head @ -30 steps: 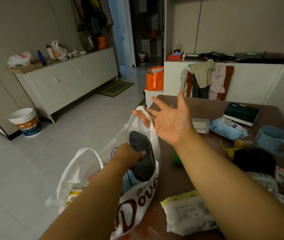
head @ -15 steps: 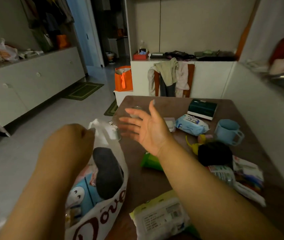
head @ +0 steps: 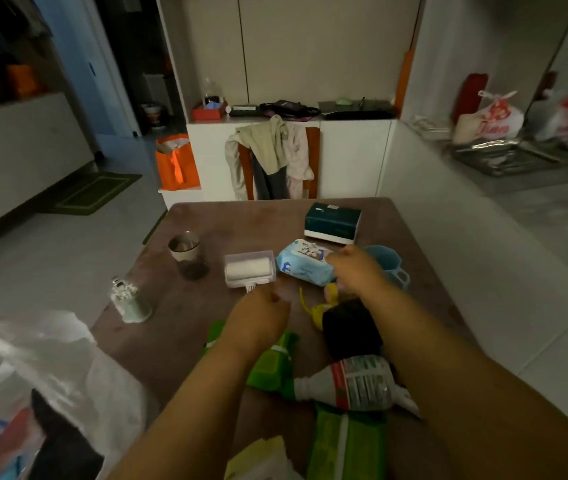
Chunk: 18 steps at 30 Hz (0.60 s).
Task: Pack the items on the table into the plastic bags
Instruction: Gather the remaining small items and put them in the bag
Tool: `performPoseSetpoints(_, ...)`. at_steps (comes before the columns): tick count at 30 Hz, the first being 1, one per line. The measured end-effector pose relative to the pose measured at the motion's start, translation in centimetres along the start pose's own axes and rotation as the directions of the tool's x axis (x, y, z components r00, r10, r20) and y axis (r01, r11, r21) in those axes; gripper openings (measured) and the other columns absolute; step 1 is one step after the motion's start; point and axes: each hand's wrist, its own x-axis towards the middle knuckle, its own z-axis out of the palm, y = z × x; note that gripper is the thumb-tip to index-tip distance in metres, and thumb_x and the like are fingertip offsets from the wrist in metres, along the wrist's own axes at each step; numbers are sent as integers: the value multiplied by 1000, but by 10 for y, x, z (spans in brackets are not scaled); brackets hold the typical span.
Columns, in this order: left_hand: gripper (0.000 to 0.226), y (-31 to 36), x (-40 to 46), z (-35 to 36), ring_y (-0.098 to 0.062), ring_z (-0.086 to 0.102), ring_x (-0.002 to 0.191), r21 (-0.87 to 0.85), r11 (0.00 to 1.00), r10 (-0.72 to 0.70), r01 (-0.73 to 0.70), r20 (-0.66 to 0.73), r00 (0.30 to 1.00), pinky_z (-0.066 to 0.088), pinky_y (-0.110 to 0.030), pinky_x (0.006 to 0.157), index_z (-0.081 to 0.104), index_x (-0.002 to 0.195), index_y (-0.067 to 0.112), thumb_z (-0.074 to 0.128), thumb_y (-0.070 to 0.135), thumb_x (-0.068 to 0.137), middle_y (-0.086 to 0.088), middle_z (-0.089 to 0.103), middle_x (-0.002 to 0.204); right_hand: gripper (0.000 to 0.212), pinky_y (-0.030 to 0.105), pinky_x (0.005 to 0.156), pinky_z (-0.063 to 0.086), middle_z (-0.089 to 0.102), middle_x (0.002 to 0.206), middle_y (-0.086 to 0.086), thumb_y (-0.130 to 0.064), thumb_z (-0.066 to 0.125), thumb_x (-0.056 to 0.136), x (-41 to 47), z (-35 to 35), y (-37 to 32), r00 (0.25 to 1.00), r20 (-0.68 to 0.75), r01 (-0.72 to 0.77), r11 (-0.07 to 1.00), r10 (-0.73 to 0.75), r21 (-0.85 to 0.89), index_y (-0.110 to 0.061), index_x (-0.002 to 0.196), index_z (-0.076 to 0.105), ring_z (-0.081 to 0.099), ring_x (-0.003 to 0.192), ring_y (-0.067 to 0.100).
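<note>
We see the right hand grasping the wipes pack near the table's far edge, the left hand loosely curled, holding nothing, and the bag at the near left corner.

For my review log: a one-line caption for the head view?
Both hands reach over the cluttered table: right hand at the blue wipes pack, left hand near the lint roller.

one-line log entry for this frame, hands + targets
phase: reaching | left hand: over table, near lint roller | right hand: at wipes pack | plastic bag: open, table's left edge
</note>
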Motion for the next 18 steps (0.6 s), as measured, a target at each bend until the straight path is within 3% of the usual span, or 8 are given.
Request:
performPoseSetpoints(2, 20, 1, 25, 21, -33, 65, 94, 11, 999, -39, 39, 22, 999, 46, -29, 73, 55, 71, 13, 48, 18, 88, -18, 68, 98, 46, 38, 94, 50, 61, 124, 14, -38, 53, 90, 24, -8, 16, 998, 37, -32, 968, 42, -247, -10, 125, 54, 60, 108, 32)
performPoseSetpoints(4, 20, 5, 45, 40, -34, 61, 107, 7, 996, -93, 93, 40, 995, 46, -30, 80, 63, 99, 4, 49, 17, 90, -18, 65, 110, 54, 32, 91, 49, 58, 129, 11, -38, 59, 86, 40, -7, 24, 985, 141, -17, 867, 100, -497, -11, 131, 50, 59, 110, 28)
performPoseSetpoints(6, 34, 6, 65, 58, -33, 54, 119, 72, 993, -97, 90, 111, 989, 43, -33, 94, 55, 122, -3, 47, 14, 94, -19, 58, 127, 62, 33, 95, 46, 51, 137, 9, -38, 60, 86, 51, -2, 29, 967, 197, 2, 769, 161, -639, -14, 140, 42, 54, 117, 27)
performPoseSetpoints(10, 37, 7, 98, 79, -33, 47, 125, 63, 978, -205, 197, 158, 966, 35, -34, 99, 48, 131, 2, 48, 14, 96, -20, 51, 135, 54, 38, 112, 31, 33, 153, 9, -31, 35, 101, 65, 6, 41, 933, 321, 59, 810, 163, -584, -13, 150, 25, 40, 134, 28)
performPoseSetpoints(12, 37, 8, 107, 86, -33, 48, 124, 57, 964, -265, 260, 154, 952, 36, -34, 99, 49, 129, 2, 51, 14, 94, -19, 52, 134, 50, 35, 111, 30, 38, 150, 11, -33, 26, 104, 65, 8, 49, 899, 396, 39, 866, 187, -498, -12, 149, 28, 41, 131, 27)
performPoseSetpoints(14, 38, 7, 117, 89, -32, 46, 127, 46, 974, -229, 224, 157, 961, 34, -32, 101, 48, 133, 3, 46, 14, 97, -18, 49, 137, 53, 34, 107, 34, 46, 137, 14, -40, 25, 103, 64, 12, 56, 879, 424, -56, 930, 219, -364, -12, 146, 33, 46, 124, 27)
performPoseSetpoints(16, 40, 6, 125, 88, -31, 43, 130, 87, 970, -242, 229, 208, 948, 32, -32, 104, 45, 137, 2, 41, 12, 99, -18, 47, 140, 58, 39, 108, 37, 47, 139, 16, -48, 29, 98, 71, 21, 62, 882, 381, -173, 942, 277, -286, -12, 142, 40, 48, 123, 31)
performPoseSetpoints(18, 41, -1, 132, 92, -33, 46, 128, -41, 954, -281, 298, 226, 933, 35, -34, 107, 46, 135, -1, 45, 14, 97, -19, 48, 139, 65, 42, 104, 42, 49, 138, 15, -56, 34, 89, 78, 29, 66, 906, 275, -255, 934, 321, -250, -13, 136, 45, 52, 120, 32)
